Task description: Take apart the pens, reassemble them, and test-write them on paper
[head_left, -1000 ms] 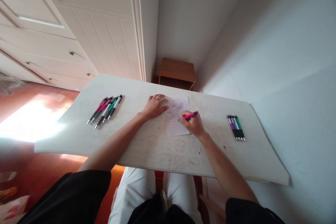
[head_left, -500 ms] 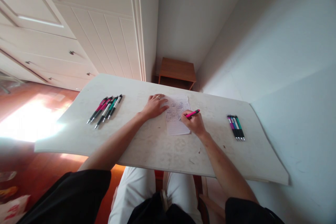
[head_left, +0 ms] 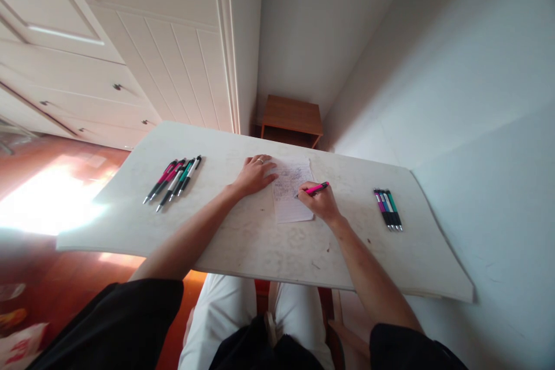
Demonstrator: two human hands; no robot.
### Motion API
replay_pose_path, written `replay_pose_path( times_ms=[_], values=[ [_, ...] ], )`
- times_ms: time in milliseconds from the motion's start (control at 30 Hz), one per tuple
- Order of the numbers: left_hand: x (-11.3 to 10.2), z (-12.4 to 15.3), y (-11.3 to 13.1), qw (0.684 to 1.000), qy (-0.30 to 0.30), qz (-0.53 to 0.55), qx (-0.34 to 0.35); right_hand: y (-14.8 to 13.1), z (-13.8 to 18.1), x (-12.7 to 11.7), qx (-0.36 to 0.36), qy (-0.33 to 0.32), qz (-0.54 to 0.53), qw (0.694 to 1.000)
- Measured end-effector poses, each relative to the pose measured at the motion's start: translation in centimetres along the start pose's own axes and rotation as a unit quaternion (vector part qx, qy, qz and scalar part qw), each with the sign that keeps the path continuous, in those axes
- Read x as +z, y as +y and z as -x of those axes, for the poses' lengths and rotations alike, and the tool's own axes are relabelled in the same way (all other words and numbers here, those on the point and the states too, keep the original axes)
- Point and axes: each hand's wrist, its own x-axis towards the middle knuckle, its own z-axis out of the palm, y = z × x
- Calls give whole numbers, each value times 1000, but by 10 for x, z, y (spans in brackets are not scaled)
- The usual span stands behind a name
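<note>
A lined sheet of paper (head_left: 292, 211) covered with scribbled writing in its upper part lies on the white table (head_left: 260, 248). My left hand (head_left: 256, 175), with a ring on one finger, rests flat with fingers apart at the sheet's left edge. Closed around a pink pen (head_left: 318, 188), my right hand (head_left: 319, 202) rests on the right side of the paper. The pen's tip is at the sheet, near the lower written lines; whether it touches, I cannot tell.
Several pens (head_left: 173, 182) in pink, white and green lie at the table's left. Another row of several pens (head_left: 388, 209) sits at the right. Behind the table are a white cabinet (head_left: 173, 69) and a small brown wooden stand (head_left: 292, 114); a wall (head_left: 489, 185) borders the right.
My right hand and the pink pen have shifted very slightly left over the paper. My left hand stays in place on the sheet's edge.
</note>
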Motion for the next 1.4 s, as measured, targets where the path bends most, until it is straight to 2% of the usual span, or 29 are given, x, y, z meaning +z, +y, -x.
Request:
replay_pose_path(
  times_ms=[267,467,667,900,1033,1167,1300,1400],
  values=[
    [-1,0,0,1000,-4,-2,-5,-1,1,0,5,-6,-15,1000],
    [-1,0,1,1000,-2,-5,-4,0,0,-1,18,40,10,999],
    [-1,0,1,1000,-5,6,-10,-1,0,-1,5,28,-8,1000],
    [-3,0,0,1000,-10,6,-4,6,-2,-12,73,105,-15,992],
    [-5,-1,-1,1000,-19,14,-3,14,-5,-15,93,146,-95,980],
    [-6,-1,-2,1000,-16,9,-3,17,-8,-12,84,125,-225,963],
    [-4,-1,-3,1000,-6,7,2,13,-12,-14,103,115,-394,906],
    [-4,-1,-3,1000,-2,4,4,8,-13,-21,83,126,-464,873]
  ],
)
